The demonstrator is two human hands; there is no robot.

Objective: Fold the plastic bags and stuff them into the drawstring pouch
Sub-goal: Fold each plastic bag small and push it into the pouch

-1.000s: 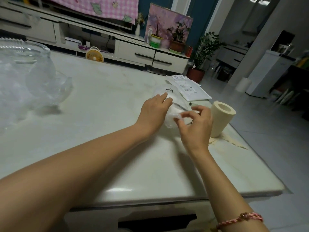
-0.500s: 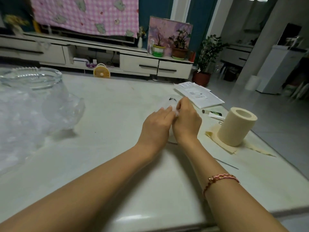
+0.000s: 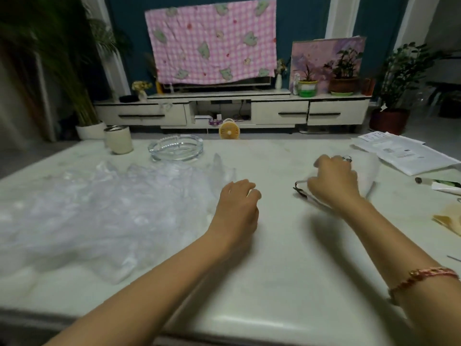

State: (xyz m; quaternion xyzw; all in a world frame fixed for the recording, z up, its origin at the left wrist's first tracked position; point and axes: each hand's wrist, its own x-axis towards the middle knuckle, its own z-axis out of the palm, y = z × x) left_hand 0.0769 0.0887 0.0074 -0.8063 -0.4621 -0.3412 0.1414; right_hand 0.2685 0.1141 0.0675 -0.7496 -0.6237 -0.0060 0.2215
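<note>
My left hand (image 3: 237,206) is off the pouch (image 3: 368,171) now, loosely curled and empty beside the heap of plastic bags (image 3: 112,208) to its left, while my right hand (image 3: 334,183) keeps gripping the pouch alone, so fetching a bag to fold looks next

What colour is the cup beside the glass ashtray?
The cup is cream; the head view shows it.

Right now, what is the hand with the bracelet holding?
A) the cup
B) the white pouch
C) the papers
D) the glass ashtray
B: the right hand, the one with the bracelet on its wrist, has its fingers curled round the white pouch on the table.
</note>
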